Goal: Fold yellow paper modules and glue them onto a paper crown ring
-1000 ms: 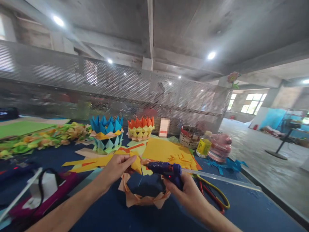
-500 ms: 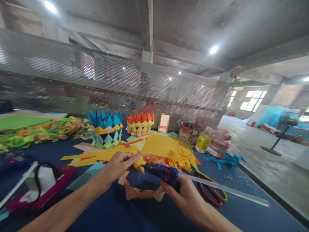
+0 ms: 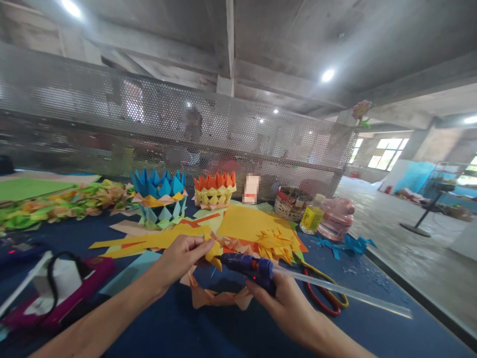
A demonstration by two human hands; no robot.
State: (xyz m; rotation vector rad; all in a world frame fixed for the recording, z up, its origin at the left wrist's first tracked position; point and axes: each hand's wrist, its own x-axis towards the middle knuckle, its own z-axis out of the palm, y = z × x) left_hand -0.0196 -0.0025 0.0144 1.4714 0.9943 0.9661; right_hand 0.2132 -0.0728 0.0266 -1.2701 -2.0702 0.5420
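Observation:
My left hand [image 3: 182, 256] pinches a folded yellow paper piece [image 3: 213, 251] above a peach folded-paper ring [image 3: 216, 297] that lies on the dark blue table [image 3: 179, 328]. My right hand [image 3: 285, 303] grips a purple glue gun [image 3: 249, 268]. A long clear glue stick [image 3: 343, 294] runs out of the gun's back. The gun's nozzle touches the yellow piece at its right edge.
Yellow and orange paper sheets [image 3: 249, 226] lie behind the hands. Further back stand a blue paper crown [image 3: 159, 191] and an orange one [image 3: 215, 189]. Red-handled scissors [image 3: 324, 298], a yellow bottle [image 3: 312, 219], a small basket [image 3: 291, 203] and a pink device [image 3: 63, 293] are nearby. A mesh screen [image 3: 149, 134] backs the table.
The view has tilted slightly. Both hands rose a little and the gun's nozzle closed in on the yellow piece, which it now touches.

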